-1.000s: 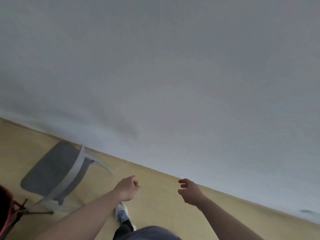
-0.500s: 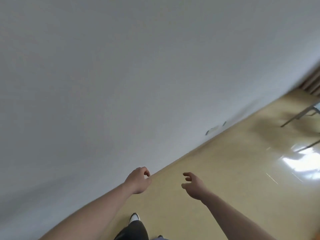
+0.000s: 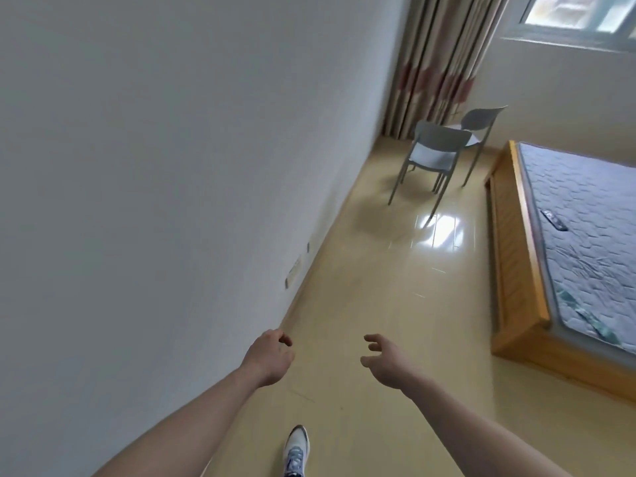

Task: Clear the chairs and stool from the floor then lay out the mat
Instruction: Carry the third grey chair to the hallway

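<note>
While both arms reach forward over the floor [image 3: 389, 304], the scene reads as follows, placed against the bed.

Left hand [image 3: 270, 359]: held out near the wall [image 3: 155, 166], well apart from the bed, fingers loosely curled, holding nothing.
Right hand [image 3: 387, 361]: between the left hand and the bed, fingers spread and slightly bent, holding nothing.
Chairs: near grey chair [image 3: 432, 149] and far grey chair [image 3: 481, 123] stand upright just beside each other, beyond the far end of the bed, by the curtain [image 3: 437, 63].
Bed [image 3: 516, 270]: wooden frame with a quilted mattress [image 3: 592, 228]; a dark remote [image 3: 554, 219] lies on it.
Shoe [image 3: 296, 451]: on the floor, well apart from the bed.
Stool and mat: not in view.
</note>
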A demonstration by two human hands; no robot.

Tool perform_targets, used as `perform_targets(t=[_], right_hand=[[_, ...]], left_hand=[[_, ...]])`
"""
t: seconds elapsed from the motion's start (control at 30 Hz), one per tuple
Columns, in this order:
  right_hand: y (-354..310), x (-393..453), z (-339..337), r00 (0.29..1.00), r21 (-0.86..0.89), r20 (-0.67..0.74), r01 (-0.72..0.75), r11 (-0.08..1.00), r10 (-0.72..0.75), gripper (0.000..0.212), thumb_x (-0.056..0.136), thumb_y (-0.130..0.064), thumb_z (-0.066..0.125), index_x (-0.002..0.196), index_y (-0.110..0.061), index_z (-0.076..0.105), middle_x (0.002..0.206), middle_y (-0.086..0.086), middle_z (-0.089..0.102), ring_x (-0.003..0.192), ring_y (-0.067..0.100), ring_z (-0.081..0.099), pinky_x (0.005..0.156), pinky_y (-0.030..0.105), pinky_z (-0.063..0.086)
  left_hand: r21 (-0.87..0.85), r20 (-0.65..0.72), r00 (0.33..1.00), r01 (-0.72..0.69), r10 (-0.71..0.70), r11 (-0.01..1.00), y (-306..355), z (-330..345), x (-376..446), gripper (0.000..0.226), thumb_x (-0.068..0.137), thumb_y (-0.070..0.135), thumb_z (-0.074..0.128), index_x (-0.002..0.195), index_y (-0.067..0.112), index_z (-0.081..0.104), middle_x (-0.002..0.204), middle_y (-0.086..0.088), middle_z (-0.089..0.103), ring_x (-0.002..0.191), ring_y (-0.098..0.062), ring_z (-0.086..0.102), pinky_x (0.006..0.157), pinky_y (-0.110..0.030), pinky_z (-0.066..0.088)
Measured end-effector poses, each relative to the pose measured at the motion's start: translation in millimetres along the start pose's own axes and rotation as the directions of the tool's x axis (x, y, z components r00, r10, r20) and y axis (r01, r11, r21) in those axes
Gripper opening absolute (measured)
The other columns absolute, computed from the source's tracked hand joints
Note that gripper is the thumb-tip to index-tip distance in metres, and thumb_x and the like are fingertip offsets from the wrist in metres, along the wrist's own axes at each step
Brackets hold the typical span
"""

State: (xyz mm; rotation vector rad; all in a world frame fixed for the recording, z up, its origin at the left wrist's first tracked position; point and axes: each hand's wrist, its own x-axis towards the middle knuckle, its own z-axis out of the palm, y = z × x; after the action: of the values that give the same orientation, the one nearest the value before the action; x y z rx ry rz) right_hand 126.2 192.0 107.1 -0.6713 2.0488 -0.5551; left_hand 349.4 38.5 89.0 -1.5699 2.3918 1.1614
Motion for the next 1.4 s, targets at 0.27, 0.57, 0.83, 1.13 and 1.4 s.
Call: perform_targets(t=[0.27,0.57,0.83,1.13,1.4], right_hand=[[-20.8,57.7,-87.7,0.983,0.076,-0.176,-0.041,0.996,0.053,0.055,0.094,-0.020,0.064,0.145,-0.027,0.047,0.145,0.001,0.054,0.119,0.019,0.059,0.097,0.033,0.048],[11.8,117.6,-195.9,0.945,0.210,-0.287,-0.099,0.973,0.158,0.055,0.095,-0.023,0.065,0.147,-0.028,0.046,0.146,-0.001,0.053,0.106,0.013,0.053,0.089,0.027,0.045],[42.2,206.1,-300.6,0.947,0.271,-0.252,-0.128,0.954,0.199,0.054,0.095,-0.024,0.063,0.146,-0.029,0.046,0.147,-0.001,0.052,0.108,0.013,0.053,0.097,0.030,0.048],[18.6,314.5,-457.1,0.963,0.184,-0.237,-0.088,0.979,0.131,0.054,0.096,-0.025,0.064,0.146,-0.026,0.046,0.145,0.000,0.054,0.116,0.017,0.058,0.099,0.032,0.050],[-28.4,417.6,-526.9,0.975,0.182,-0.211,-0.029,0.983,0.068,0.054,0.092,-0.026,0.066,0.143,-0.029,0.049,0.142,-0.003,0.056,0.114,0.015,0.059,0.098,0.034,0.051]], left_hand=[[0.080,0.073,0.986,-0.155,0.149,0.985,83.3,-26.0,117.6,0.025,0.090,0.030,0.058,0.114,0.026,0.061,0.121,0.004,0.055,0.106,-0.015,0.059,0.086,-0.029,0.051],[0.105,0.182,0.945,-0.292,0.270,0.951,215.6,-1.5,222.7,0.022,0.092,0.030,0.059,0.114,0.030,0.061,0.114,0.003,0.054,0.104,-0.016,0.058,0.091,-0.035,0.054],[0.103,0.189,0.937,-0.316,0.293,0.943,336.9,34.7,324.7,0.018,0.095,0.027,0.058,0.112,0.031,0.062,0.114,0.003,0.054,0.099,-0.015,0.058,0.089,-0.033,0.053],[0.069,0.104,0.961,-0.264,0.256,0.962,453.3,45.1,424.6,0.017,0.093,0.024,0.057,0.108,0.031,0.063,0.112,0.004,0.056,0.092,-0.013,0.059,0.084,-0.031,0.051],[0.091,0.085,0.973,-0.224,0.217,0.970,502.3,30.3,530.6,0.020,0.092,0.025,0.059,0.111,0.028,0.064,0.106,0.005,0.054,0.094,-0.015,0.059,0.080,-0.028,0.047]])
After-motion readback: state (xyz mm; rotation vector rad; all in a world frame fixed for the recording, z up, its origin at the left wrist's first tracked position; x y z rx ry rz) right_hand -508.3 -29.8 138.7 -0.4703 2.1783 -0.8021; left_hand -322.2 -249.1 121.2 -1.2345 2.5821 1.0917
